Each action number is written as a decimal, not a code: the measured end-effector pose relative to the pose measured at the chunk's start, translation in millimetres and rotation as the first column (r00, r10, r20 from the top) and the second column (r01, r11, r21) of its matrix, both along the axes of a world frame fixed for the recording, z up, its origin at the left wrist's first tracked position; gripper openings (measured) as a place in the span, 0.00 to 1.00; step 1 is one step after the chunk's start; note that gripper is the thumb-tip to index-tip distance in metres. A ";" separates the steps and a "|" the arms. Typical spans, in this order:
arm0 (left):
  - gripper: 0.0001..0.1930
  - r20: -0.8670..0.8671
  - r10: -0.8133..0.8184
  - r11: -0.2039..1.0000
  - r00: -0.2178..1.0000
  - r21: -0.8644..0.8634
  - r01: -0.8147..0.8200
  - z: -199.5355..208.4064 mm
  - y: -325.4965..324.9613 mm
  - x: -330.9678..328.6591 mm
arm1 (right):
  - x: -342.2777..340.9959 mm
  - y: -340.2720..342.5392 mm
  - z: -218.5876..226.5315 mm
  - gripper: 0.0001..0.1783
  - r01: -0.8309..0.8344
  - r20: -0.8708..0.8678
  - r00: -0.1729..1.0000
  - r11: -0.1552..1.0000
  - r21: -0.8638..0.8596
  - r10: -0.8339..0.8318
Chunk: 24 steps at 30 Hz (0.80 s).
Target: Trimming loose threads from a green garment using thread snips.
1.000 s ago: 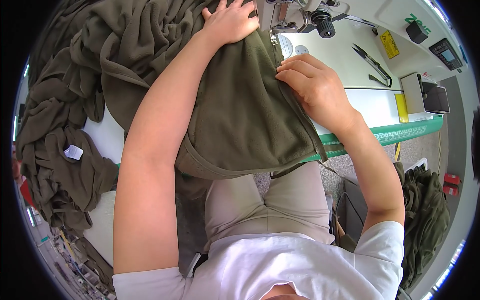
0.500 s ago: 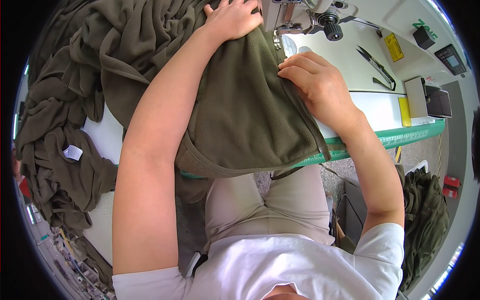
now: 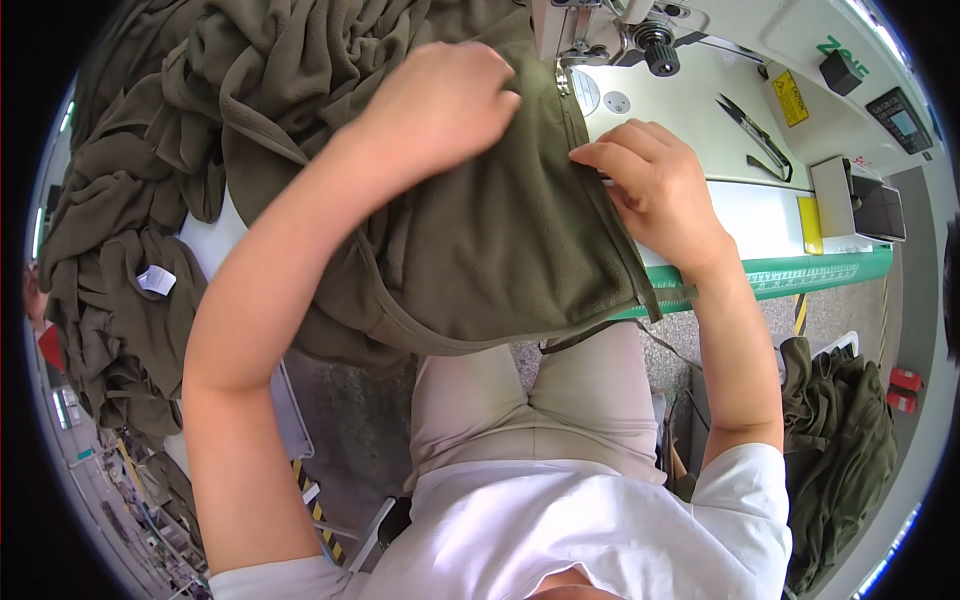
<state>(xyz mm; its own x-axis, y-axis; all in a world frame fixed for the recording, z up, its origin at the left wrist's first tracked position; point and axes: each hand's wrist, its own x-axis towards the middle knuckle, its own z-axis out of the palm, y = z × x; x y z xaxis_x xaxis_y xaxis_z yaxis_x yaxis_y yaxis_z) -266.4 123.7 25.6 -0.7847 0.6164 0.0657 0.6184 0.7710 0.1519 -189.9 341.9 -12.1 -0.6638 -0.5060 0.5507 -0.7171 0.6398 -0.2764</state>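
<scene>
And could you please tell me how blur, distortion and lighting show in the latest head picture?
In the head view, the left hand looks blurred, the right hand crisper; in the head view, the green table edge curves and the corners go black; in the head view, the white shirt catches bright light.

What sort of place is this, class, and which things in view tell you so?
Probably a garment workshop or sewing factory: a sewing machine with olive-brown cloth near its needle area, black snips beside it, and more cloth heaped at lower right.
</scene>
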 end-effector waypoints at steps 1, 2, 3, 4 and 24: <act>0.16 0.015 -0.083 0.982 0.996 0.170 0.080 1.1 3.4 18.2 | 2.5 1.1 -1.3 0.18 -0.012 -0.019 1.000 1.000 0.008 0.012; 0.16 0.011 -0.074 0.983 0.997 0.168 0.071 -3.0 2.5 28.6 | 4.0 -1.6 -0.1 0.19 -0.036 -0.044 0.998 0.999 0.014 0.036; 0.16 -0.089 -0.106 0.965 0.990 0.232 0.124 -15.4 2.4 38.0 | 6.3 -3.9 1.8 0.19 -0.044 -0.044 0.998 0.999 0.012 0.045; 0.16 -0.191 -0.131 0.939 0.973 0.290 0.183 -28.4 2.5 45.1 | 8.5 -6.0 4.7 0.18 -0.028 -0.081 0.996 1.000 0.001 0.028; 0.23 -0.170 -0.239 0.929 0.956 0.246 0.276 -30.1 -0.6 43.8 | 0.5 -0.4 -2.8 0.13 -0.074 -0.100 0.992 0.997 0.020 0.075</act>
<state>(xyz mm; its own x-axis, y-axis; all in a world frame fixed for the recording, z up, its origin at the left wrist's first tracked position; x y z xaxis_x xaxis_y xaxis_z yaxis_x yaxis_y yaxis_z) -222.6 123.1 -4.5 -0.5736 0.7415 0.3481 0.8191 0.5259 0.2293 -189.4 341.5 -14.9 -0.5657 -0.5612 0.6042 -0.7865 0.5873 -0.1910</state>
